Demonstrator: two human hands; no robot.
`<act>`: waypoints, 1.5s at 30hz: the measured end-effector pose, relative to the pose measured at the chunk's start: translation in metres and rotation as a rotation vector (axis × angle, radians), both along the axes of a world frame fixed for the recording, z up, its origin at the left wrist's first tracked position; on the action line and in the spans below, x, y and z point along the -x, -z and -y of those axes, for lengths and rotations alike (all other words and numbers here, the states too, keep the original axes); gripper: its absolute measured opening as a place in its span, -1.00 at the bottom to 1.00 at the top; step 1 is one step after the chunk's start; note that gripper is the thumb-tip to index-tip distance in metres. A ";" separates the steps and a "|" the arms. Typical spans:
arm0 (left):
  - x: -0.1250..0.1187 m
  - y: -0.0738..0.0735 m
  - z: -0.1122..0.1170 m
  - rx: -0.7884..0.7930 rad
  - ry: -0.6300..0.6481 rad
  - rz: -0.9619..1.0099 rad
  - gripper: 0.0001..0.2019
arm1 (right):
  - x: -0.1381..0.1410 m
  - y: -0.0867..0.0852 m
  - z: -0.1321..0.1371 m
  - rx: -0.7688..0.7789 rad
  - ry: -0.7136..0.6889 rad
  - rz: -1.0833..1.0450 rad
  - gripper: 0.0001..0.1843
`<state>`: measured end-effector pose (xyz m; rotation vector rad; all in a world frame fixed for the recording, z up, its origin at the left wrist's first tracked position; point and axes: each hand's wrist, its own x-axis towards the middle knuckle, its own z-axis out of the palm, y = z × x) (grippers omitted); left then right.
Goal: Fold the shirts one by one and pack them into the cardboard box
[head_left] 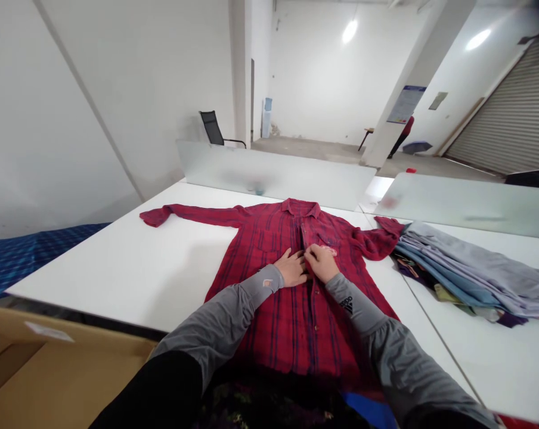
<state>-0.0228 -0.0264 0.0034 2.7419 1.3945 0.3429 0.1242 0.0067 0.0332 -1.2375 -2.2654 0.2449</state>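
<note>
A red plaid shirt lies flat, front up, on the white table, its left sleeve stretched out to the side. Both my hands meet at the button strip in the middle of the chest. My left hand has its fingers curled and pinching the fabric edge at the strip. Facing it, my right hand pinches the other edge of the strip. Both arms wear grey sleeves.
A stack of folded grey, blue and coloured clothes lies right of the shirt. An open cardboard box stands at the lower left. Frosted dividers line the table's far edge. A black chair stands behind.
</note>
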 end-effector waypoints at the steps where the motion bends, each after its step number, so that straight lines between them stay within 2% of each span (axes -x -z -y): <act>1: 0.001 0.001 -0.002 0.013 -0.027 0.020 -0.58 | 0.003 0.002 0.001 0.017 -0.020 0.008 -0.84; 7: 0.018 -0.005 -0.026 0.067 -0.259 0.200 -0.61 | -0.001 0.022 0.021 0.025 -0.061 0.062 -0.88; 11: 0.020 -0.015 -0.048 0.117 -0.424 0.238 -0.63 | -0.003 0.031 0.040 -0.054 -0.156 0.112 -0.75; 14: 0.011 -0.022 -0.071 0.184 -0.541 0.255 -0.59 | -0.002 0.035 0.046 -0.068 -0.151 0.036 -0.67; 18: -0.008 -0.026 -0.105 0.251 -0.702 0.272 -0.59 | -0.002 0.034 0.044 -0.004 -0.199 -0.062 -0.67; 25: -0.027 -0.028 -0.152 0.212 -0.921 0.323 -0.62 | -0.004 0.029 0.045 0.066 -0.193 -0.029 -0.77; 30: -0.024 -0.028 -0.174 0.198 -0.893 0.357 -0.73 | -0.004 0.029 0.045 0.082 -0.174 -0.005 -0.82; 34: -0.016 -0.026 -0.180 0.147 -0.842 0.400 -0.82 | -0.005 0.027 0.046 0.097 -0.200 -0.099 -0.82; 39: -0.002 -0.018 -0.179 0.047 -0.791 0.450 -0.76 | -0.004 0.027 0.048 0.128 -0.216 -0.163 -0.85; 45: 0.009 -0.010 -0.191 0.079 -0.698 0.413 -0.73 | -0.004 0.028 0.049 0.159 -0.215 -0.092 -0.84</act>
